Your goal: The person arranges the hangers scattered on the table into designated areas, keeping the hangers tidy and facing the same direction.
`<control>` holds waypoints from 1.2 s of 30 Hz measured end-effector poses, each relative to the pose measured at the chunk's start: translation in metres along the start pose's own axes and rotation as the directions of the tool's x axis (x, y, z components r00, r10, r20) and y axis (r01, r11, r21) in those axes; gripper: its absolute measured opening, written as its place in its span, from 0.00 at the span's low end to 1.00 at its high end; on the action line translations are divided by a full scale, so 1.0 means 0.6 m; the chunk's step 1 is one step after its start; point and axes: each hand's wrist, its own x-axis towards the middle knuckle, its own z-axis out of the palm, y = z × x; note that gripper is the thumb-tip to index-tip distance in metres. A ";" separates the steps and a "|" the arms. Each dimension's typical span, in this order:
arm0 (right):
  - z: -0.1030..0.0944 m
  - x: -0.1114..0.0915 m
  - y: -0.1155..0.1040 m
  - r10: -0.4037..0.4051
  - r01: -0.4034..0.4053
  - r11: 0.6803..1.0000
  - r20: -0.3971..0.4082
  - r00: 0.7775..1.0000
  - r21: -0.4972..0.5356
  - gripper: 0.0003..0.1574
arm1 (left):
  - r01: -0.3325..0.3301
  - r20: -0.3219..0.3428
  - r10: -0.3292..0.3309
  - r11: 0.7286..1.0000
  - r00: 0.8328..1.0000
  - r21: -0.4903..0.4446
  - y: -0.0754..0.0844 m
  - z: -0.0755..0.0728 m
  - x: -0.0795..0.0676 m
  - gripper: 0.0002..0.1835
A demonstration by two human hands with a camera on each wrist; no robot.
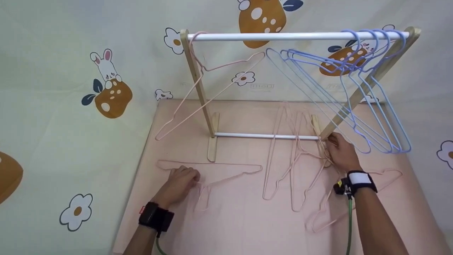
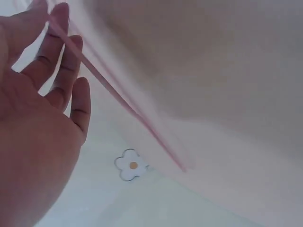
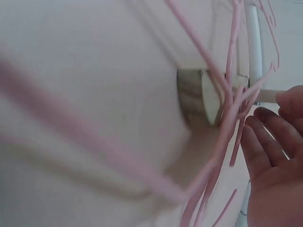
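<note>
Step in hand, judged: picking up one pink hanger (image 2: 109, 87); the next move seems to call for a steady lift. Said hanger sits lower centre-left of the head view, pinched in the left hand (image 1: 182, 181). Right hand (image 1: 342, 153), lower right, is just beside several overlapping pink hangers (image 3: 227, 124); its grip cannot be told.

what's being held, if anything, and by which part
Left hand pinches a pink hanger, apparently by a shoulder near its neck; right hand: cannot tell.
</note>
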 end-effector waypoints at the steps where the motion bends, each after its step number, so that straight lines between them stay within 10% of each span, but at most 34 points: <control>1: -0.004 -0.005 0.004 0.001 -0.001 1.000 0.009 1.000 0.006 0.32 | -0.010 -0.018 0.009 1.000 1.000 -0.025 0.005 -0.003 0.002 0.08; 8: -0.022 -0.037 0.026 0.008 -0.006 0.999 0.039 0.999 -0.052 0.30 | -0.077 -0.189 0.050 0.987 0.981 -0.138 0.052 -0.022 0.024 0.08; 21: -0.012 -0.061 0.046 -0.011 0.011 0.998 0.004 1.000 -0.054 0.26 | -0.201 -0.436 0.120 0.969 0.892 -0.146 0.158 -0.080 0.051 0.06; 36: -0.001 -0.063 0.047 -0.005 0.002 0.998 -0.049 0.999 -0.057 0.27 | -0.203 -0.608 0.131 0.978 0.783 -0.051 0.189 -0.152 0.083 0.07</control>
